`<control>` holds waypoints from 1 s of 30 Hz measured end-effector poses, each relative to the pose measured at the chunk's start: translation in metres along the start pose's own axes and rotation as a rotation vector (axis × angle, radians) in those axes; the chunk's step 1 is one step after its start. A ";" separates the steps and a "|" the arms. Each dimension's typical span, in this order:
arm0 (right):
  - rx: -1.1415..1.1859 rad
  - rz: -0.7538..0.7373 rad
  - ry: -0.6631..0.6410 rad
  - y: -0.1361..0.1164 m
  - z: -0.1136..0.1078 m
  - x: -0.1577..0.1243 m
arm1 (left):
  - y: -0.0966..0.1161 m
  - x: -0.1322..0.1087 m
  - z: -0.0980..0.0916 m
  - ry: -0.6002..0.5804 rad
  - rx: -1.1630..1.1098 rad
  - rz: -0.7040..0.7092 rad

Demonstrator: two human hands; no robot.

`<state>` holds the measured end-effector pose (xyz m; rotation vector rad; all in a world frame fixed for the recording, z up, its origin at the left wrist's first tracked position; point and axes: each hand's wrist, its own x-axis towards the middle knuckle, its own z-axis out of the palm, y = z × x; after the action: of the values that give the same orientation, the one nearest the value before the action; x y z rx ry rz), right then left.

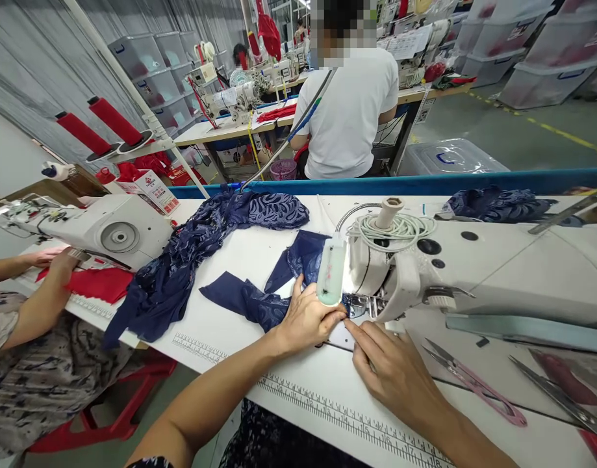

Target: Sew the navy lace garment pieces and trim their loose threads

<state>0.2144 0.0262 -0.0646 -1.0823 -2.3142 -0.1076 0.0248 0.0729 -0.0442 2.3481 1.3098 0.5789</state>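
Note:
A navy patterned fabric piece (266,309) lies on the white table with one edge running to the presser foot (364,305) of the sewing machine (405,273). My left hand (305,315) is closed over that fabric, thumb raised and fingers curled beside the foot. On the near side of the foot, my right hand (390,361) pinches at the fabric's edge, its fingertips close to those of my left. Part of the cloth is hidden under my left hand and the machine's pale green guard (331,273).
Pink-handled scissors (478,383) and dark shears (556,390) lie to the right. A navy garment heap (181,260) spreads leftward. Beyond it, a co-worker's hands (54,260) work red cloth (101,284) at another machine. A ruler strip (337,409) runs along the front edge.

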 end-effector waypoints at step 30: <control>-0.115 -0.184 -0.079 0.013 -0.004 0.000 | -0.006 -0.005 0.006 0.101 0.067 0.138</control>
<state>0.2261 0.0336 -0.0630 -0.9412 -2.5020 -0.2768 0.0209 0.0704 -0.0529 2.5085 1.2339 0.7143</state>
